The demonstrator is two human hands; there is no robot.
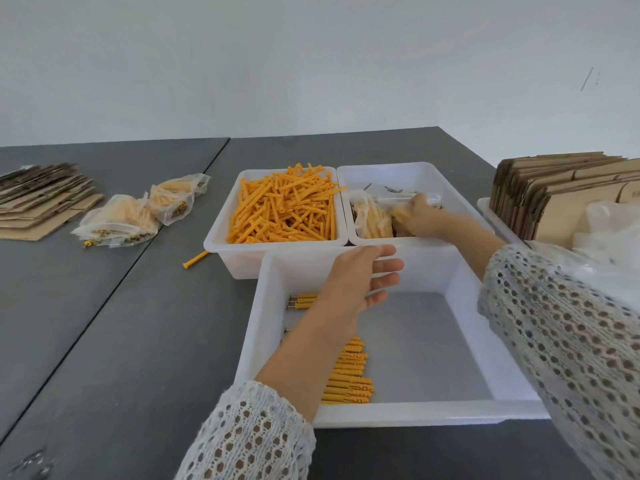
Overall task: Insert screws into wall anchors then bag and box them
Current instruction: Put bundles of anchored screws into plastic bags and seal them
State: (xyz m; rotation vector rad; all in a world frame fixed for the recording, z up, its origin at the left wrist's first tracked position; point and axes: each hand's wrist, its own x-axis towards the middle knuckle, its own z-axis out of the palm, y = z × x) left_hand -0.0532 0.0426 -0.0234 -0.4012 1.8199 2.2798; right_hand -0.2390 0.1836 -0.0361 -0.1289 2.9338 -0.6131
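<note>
Left hand (356,282) open, orange screw-fitted anchors (349,374) rowed in near bin (460,344)

I see a dark grey table (138,341) under a pale grey-white wall (311,64). The three trays on the table are white: the near tray (460,282), and beyond it the far-left tray (221,233) and the far-right tray (419,171). The loose anchors (284,209) in the far-left tray are bright orange-yellow, as is the single anchor (195,259) left of it. My sleeves (249,434) are a white open-knit with a honeycomb pattern of holes. The bags (117,220) left of the trays are clear and milky over pale orange. The cardboard stacks (554,199) are brown.
</note>
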